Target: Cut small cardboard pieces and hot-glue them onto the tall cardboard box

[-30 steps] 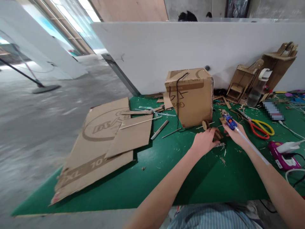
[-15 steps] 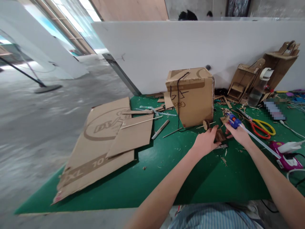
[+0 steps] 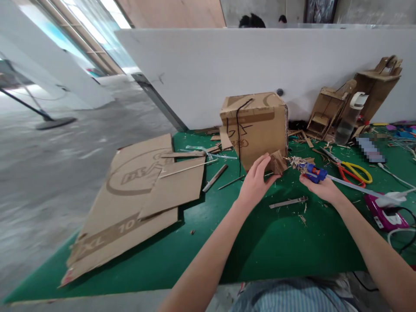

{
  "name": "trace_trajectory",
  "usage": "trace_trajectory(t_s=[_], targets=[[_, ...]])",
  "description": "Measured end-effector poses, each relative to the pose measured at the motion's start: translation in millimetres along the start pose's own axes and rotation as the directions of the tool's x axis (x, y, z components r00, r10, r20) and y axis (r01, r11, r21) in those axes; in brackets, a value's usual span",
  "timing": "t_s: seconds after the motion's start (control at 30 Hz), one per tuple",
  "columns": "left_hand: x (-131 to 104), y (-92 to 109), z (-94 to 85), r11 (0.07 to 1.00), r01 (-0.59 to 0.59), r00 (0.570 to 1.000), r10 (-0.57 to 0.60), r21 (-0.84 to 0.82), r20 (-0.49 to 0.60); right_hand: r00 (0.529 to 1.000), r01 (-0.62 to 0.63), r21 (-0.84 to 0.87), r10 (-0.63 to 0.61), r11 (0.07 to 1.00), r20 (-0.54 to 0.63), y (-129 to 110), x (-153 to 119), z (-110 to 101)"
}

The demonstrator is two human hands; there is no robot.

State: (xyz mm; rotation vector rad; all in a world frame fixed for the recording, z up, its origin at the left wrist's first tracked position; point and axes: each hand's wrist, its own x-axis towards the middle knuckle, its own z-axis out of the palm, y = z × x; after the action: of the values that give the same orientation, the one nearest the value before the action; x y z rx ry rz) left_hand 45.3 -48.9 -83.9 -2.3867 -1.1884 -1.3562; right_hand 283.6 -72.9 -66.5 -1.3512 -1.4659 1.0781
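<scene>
The left hand (image 3: 255, 181) is pinching a cardboard piece (image 3: 278, 163); the right hand (image 3: 321, 190) is clasping a glue gun (image 3: 315, 173) perhaps touching it.

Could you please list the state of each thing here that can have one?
Small cardboard piece: held in left hand
Glue gun: held in right hand, aimed towards the piece
Scissors: lying on the table
Bottle: lid on
Phone: white cable attached
Power block: white plug inserted
Large box: standing, top closed
Cardboard sheets: flat, overlapping
</scene>
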Motion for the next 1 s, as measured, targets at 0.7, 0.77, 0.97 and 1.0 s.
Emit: trace_trajectory(t_s=[0.7, 0.77, 0.97, 1.0], targets=[[-4, -3, -2.4, 0.989, -0.143, 0.988, 0.14, 0.046, 0.062, 0.987, 0.065, -0.222, -0.03, 0.973, 0.159, 1, -1, 2], [-4, -3, -2.7, 0.989, -0.143, 0.988, 0.14, 0.048, 0.07, 0.987, 0.052, -0.244, -0.012, 0.968, 0.163, -2, -2, 2], [-5, -5, -2.7, 0.992, -0.121, 0.991, 0.12, 0.028, 0.057, 0.985, 0.013, -0.33, 0.044, 0.944, 0.165, -13, -7, 0], [-5, -6, -2.8, 0.993, -0.112, 0.992, 0.111, 0.022, 0.055, 0.985, 0.014, -0.338, 0.045, 0.941, 0.165, -13, -7, 0]])
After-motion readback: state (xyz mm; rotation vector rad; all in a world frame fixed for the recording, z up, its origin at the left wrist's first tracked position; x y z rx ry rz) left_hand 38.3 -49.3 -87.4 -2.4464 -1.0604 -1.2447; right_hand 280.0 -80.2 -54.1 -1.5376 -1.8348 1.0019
